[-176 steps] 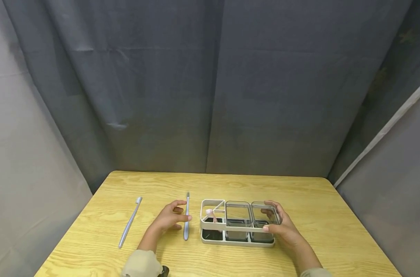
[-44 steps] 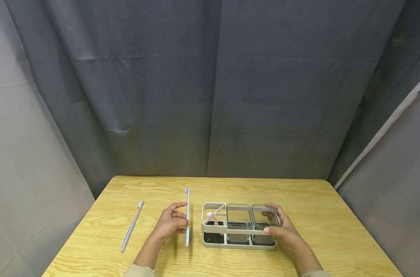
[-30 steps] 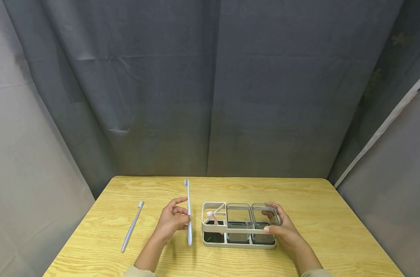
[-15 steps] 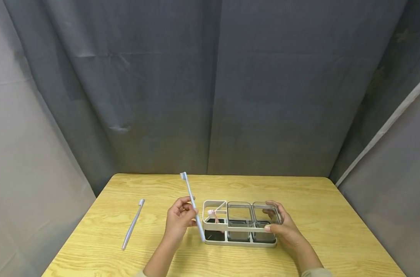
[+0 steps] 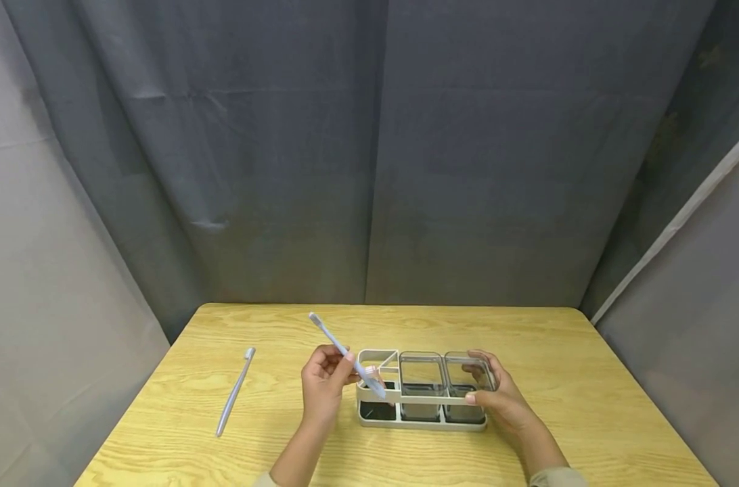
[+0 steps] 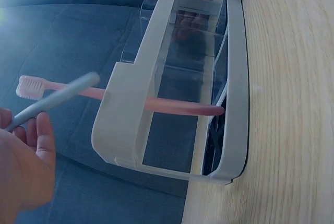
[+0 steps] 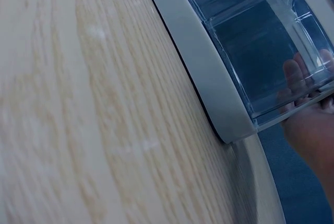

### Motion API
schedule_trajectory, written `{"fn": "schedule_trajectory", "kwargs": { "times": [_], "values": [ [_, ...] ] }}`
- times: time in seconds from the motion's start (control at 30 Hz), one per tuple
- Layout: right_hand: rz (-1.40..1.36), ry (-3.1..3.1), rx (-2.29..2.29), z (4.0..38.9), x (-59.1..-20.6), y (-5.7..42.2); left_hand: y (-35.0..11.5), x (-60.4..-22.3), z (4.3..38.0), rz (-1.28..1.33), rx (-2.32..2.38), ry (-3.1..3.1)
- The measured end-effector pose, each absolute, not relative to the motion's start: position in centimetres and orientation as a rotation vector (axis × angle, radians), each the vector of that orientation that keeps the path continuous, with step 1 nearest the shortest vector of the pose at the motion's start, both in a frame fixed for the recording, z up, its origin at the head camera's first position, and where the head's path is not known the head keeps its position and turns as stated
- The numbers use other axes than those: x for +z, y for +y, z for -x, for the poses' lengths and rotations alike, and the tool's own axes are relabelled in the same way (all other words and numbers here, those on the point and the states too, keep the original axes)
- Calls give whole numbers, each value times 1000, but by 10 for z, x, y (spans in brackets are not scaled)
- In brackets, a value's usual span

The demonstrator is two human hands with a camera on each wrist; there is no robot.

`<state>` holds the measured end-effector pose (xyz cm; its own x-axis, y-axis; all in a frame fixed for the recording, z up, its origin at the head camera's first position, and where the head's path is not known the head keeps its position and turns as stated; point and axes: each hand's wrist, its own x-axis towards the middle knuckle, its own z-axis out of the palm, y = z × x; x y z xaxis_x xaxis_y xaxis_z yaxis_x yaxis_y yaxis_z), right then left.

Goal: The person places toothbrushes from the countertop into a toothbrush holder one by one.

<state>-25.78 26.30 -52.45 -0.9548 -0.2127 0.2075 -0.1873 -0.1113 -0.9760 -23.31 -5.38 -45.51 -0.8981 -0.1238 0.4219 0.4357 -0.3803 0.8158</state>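
Note:
My left hand pinches a light blue toothbrush between thumb and fingers. The brush slants, bristles up to the left, its handle end over the left compartment of a white toothbrush holder. A pink toothbrush leans inside that compartment, its head poking above the top rail. In the left wrist view the blue handle overlaps the pink brush; I cannot tell whether they touch. My right hand grips the holder's right end, thumb on the front rail, fingers behind the right clear cup.
A second clear cup sits in the holder's middle. Another toothbrush, bluish grey, lies on the wooden table at the left. Grey curtains hang behind and beside the table.
The blue toothbrush was lying on the table; my left hand has picked it up, tilted it and carried it right, to the holder. My right hand has stayed on the holder.

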Motion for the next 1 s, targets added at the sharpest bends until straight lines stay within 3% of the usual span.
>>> {"fn": "schedule_trajectory", "kwargs": {
  "times": [1.0],
  "values": [
    [468, 2065, -2291, 259, -525, 264, -40, -452, 238, 495, -2122, -1482]
  ]
}}
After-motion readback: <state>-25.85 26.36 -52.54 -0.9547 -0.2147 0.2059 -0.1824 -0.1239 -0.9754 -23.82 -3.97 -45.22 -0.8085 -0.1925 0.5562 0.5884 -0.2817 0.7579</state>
